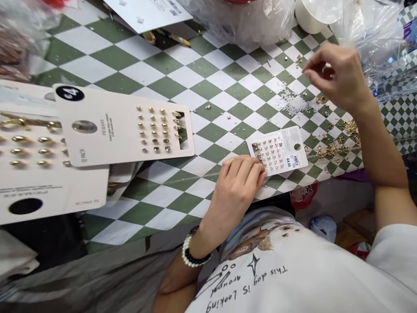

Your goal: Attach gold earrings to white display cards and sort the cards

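The left hand (pixel 239 184), fingers together, thumb hidden, covers a corner of an earring card (pixel 282 150) on the checkered surface (pixel 166 93); its grip is unclear. The right hand (pixel 305 72) pinches near gold pieces (pixel 299 61), anything held too small to see

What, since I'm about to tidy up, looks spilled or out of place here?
Tiny whitish pieces lie in a loose heap by the right hand, with gold-coloured jewellery pieces scattered nearby, straight on the checkered tablecloth. With no container around them, both may be spilled.
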{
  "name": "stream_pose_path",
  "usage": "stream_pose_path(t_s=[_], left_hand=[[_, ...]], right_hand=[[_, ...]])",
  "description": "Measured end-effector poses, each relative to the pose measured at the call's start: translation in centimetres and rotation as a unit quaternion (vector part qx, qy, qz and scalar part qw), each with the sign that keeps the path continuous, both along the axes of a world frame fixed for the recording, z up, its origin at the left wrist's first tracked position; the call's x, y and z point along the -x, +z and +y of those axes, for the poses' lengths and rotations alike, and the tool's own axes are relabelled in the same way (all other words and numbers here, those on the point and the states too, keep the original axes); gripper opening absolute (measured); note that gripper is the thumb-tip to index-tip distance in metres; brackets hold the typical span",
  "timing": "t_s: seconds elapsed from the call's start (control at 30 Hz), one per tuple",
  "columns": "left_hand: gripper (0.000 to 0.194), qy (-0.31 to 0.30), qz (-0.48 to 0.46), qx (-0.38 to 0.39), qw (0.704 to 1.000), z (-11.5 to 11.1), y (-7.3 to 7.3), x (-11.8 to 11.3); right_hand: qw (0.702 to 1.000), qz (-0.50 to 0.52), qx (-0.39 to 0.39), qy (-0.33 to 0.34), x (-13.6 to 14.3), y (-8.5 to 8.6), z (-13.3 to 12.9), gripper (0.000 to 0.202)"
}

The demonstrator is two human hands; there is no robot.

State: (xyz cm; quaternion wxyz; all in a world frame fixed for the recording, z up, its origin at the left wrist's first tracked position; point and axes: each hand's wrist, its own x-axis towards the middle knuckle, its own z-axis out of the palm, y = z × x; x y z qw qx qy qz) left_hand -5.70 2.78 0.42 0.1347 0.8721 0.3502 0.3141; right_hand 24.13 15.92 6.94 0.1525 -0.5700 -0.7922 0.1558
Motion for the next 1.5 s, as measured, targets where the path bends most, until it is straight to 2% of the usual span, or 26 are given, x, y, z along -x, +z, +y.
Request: stream_pose_path(t_s=[0.1, 0.17, 0.33, 0.5, 0.63, 0.8, 1.0, 1.13, 1.33, 1.43, 1.5], left_hand=[[0.008, -0.013, -0.004, 0.001, 1.000, 0.0, 0.1, 0.2], [0.007, -0.015, -0.001, 0.009, 1.000, 0.0, 0.1, 0.4], [0.008, -0.016, 0.002, 0.003, 1.000, 0.0, 0.0, 0.3], [0.006, -0.013, 0.002, 0.004, 1.000, -0.1, -0.1, 0.3], [0.005, -0.008, 0.004, 0.003, 1.000, -0.1, 0.0, 0.3], [0.005, 0.000, -0.006, 0.010, 1.000, -0.4, 0.0, 0.3], [0.008, 0.015, -0.015, 0.012, 1.000, -0.7, -0.2, 0.2], [0.008, 0.022, -0.019, 0.005, 1.000, -0.8, -0.4, 0.1], [0.008, 0.028, -0.021, -0.001, 0.999, -0.9, -0.4, 0.0], [0.011, 0.036, -0.025, 0.005, 0.999, -0.9, -0.3, -0.1], [0.013, 0.043, -0.033, 0.016, 0.998, -1.0, -0.3, -0.2]], right_hand=[[0.996, 0.017, 0.075, 0.049, 1.0, 0.2, -4.4, 0.020], [0.995, 0.015, 0.090, 0.040, 1.4, -0.3, -6.7, 0.015], [0.998, 0.038, 0.001, -0.053, 1.5, -2.0, -9.4, 0.012], [0.995, 0.044, -0.075, -0.038, 1.2, -3.4, -10.8, 0.025], [0.997, 0.030, -0.068, -0.035, 1.1, -3.7, -10.9, 0.027], [0.997, 0.037, -0.031, -0.067, 1.5, -2.6, -9.7, 0.015], [0.999, -0.004, 0.003, -0.047, 1.5, -1.7, -8.2, 0.014], [0.999, 0.006, 0.015, -0.048, 1.5, -1.2, -8.1, 0.005], [0.999, 0.005, 0.043, -0.011, 0.6, -1.3, -7.0, 0.005], [0.998, -0.014, 0.059, 0.013, 1.0, -0.3, -7.1, 0.006], [0.999, -0.018, 0.039, 0.007, 2.7, 1.0, -8.3, 0.007]])
